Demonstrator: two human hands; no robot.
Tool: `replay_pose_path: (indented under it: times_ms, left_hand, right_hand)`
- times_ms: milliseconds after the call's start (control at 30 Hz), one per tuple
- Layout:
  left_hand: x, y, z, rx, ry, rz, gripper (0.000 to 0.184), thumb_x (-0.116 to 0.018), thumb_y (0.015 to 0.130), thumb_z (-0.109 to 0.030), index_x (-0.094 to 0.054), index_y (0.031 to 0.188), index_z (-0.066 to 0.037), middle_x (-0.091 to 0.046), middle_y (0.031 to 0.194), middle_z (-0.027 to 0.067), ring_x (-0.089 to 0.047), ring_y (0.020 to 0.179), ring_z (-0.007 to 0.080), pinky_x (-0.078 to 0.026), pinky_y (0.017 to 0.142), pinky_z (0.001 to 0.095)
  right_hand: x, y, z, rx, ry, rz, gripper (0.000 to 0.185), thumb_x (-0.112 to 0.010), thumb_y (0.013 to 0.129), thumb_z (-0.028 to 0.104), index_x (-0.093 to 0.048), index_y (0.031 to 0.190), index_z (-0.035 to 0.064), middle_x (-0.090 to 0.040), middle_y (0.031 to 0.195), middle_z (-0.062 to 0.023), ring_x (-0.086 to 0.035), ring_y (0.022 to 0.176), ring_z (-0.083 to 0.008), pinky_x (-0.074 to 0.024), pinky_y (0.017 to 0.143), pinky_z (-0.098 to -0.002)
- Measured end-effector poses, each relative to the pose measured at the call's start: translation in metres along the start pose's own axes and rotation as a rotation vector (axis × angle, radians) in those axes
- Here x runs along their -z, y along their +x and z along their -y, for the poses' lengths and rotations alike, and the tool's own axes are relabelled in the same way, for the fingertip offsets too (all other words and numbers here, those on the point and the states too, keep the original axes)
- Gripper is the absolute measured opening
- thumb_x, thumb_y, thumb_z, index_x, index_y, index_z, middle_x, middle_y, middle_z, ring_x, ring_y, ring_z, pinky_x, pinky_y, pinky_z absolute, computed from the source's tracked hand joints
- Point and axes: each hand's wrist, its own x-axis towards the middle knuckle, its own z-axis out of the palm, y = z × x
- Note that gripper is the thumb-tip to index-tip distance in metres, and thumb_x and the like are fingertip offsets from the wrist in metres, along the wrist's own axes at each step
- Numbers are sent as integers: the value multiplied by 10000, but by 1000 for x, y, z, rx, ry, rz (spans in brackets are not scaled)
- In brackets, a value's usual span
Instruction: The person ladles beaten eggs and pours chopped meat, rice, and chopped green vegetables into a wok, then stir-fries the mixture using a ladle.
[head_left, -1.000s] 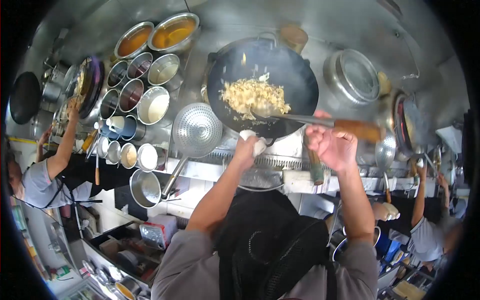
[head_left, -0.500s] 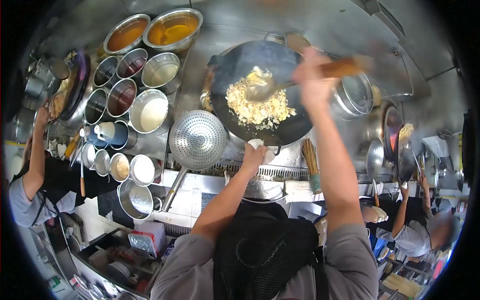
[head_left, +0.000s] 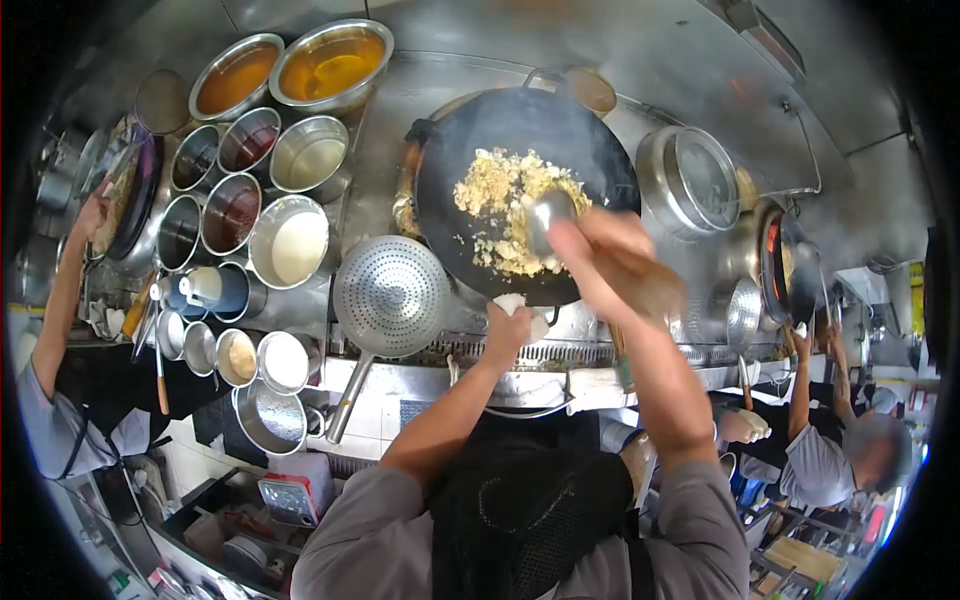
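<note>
A large black wok (head_left: 540, 120) holds chopped yellow and brown food (head_left: 505, 195), with thin steam over it. At the wok's near rim, my left hand (head_left: 510, 330) is closed on a white cloth (head_left: 530, 315) beside the wok's handle. Over the right part of the wok, my right hand (head_left: 605, 260) is wrapped round the handle of a ladle, slightly blurred. The ladle's metal bowl (head_left: 548, 222) is down at the food, and its wooden handle end points toward the lower right.
Left of the wok are a perforated strainer (head_left: 391, 296), several metal seasoning pots (head_left: 290, 240) and two bowls of orange liquid (head_left: 335, 65). A lidded pot (head_left: 705, 175) stands to the right. Co-workers work at woks on both sides, one arm (head_left: 65, 290) at far left.
My right hand has swung down and left, turning the ladle more steeply, after rising from the near side of the wok. The food is spread differently. My left hand stays at the rim.
</note>
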Motion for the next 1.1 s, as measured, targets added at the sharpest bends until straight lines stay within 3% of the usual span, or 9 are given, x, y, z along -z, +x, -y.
replay_pose_path:
  times_ms: [67,133,267,400,467,567,667,867,1100]
  left_hand:
    - [0,6,5,-15,44,-10,463,-573,839,-92,-335,1204,65,-526,1079,161,-560,965,215,-503,810,347]
    - [-7,-3,-14,109,82,-77,499,-588,834,-112,-329,1215,79,-529,1100,177,-560,981,226,-499,814,340]
    - [-3,-3,-19,122,158,-17,525,-600,832,-109,-326,1235,88,-543,1125,193,-583,954,252,-509,778,328]
    - [-1,5,-19,21,286,-78,513,-601,843,-92,-324,1239,79,-551,1088,164,-593,914,217,-516,723,318]
    - [-6,-7,-38,156,185,-16,476,-575,828,-11,-355,1250,2,-545,1103,128,-605,905,215,-540,730,341]
    - [-4,-4,-36,173,163,7,518,-588,821,-67,-330,1257,41,-547,1048,131,-582,805,166,-485,579,285]
    - [-2,-3,-30,85,139,31,476,-575,816,-8,-360,1240,22,-550,1107,123,-606,915,224,-537,747,343]
    - [-3,-1,-30,57,179,-20,391,-572,813,0,-441,1181,10,-578,1041,113,-610,881,207,-526,703,331]
    - [2,3,-26,54,159,24,363,-605,822,-51,-430,1134,14,-565,956,105,-569,702,159,-461,546,299]
  right_hand:
    - [3,-40,-1,-32,470,-178,402,-638,937,171,-438,601,75,-496,534,-35,-458,481,-133,-369,468,-284]
    - [-27,-61,-39,-220,-10,-390,433,-592,969,205,-386,600,112,-489,545,-5,-457,492,-114,-383,474,-268]
    - [36,-11,-52,-444,759,-564,252,-629,941,142,-522,716,107,-476,574,41,-461,527,-68,-337,445,-250]
    - [-10,-26,-110,-255,720,-937,320,-623,954,173,-473,680,106,-437,539,49,-403,460,-64,-308,419,-246]
    - [-27,-19,-112,-341,903,-710,316,-661,934,240,-488,713,95,-457,539,39,-424,463,-74,-332,435,-240]
    - [32,12,-96,-492,597,-926,390,-651,942,311,-508,640,109,-466,534,30,-419,433,-71,-323,407,-241]
    - [50,9,-141,-402,536,-1136,420,-654,936,330,-494,615,112,-493,515,0,-437,419,-89,-350,406,-257]
    - [9,35,-131,-429,688,-728,375,-675,923,243,-445,668,93,-434,504,-14,-421,382,-126,-359,371,-298]
    - [-16,59,-126,-253,728,-691,388,-658,932,286,-465,653,98,-457,521,10,-430,435,-91,-354,418,-267]
